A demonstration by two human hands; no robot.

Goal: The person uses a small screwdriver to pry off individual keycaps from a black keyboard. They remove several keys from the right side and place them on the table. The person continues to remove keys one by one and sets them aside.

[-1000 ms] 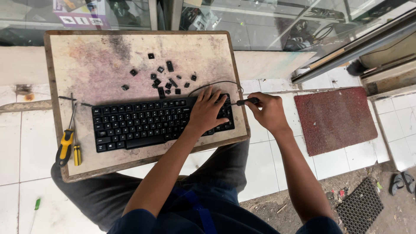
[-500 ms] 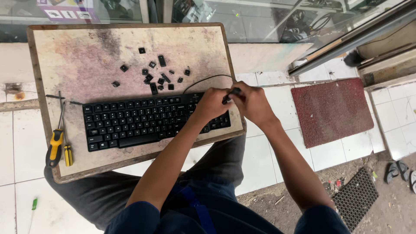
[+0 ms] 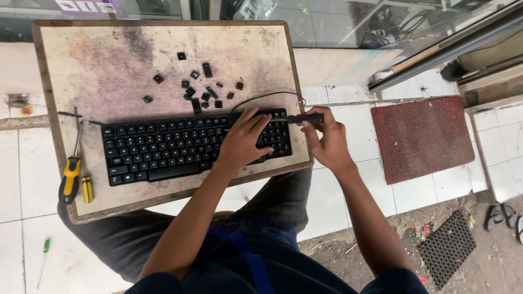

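While the left hand (image 3: 245,139) lies spread flat on the black keyboard (image 3: 190,147), the right hand (image 3: 325,142) grips a black-handled tool (image 3: 305,118).
Loose square keycaps (image 3: 199,87) dot the stained, worn worktop (image 3: 109,60).

left hand (image 3: 246,139) lies flat, fingers spread — right hand (image 3: 323,140) curled, apparently gripping.

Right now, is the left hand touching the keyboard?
Touching. The head view shows the left hand lying flat on the right part of the keyboard, fingers spread over the keys with no gap visible.
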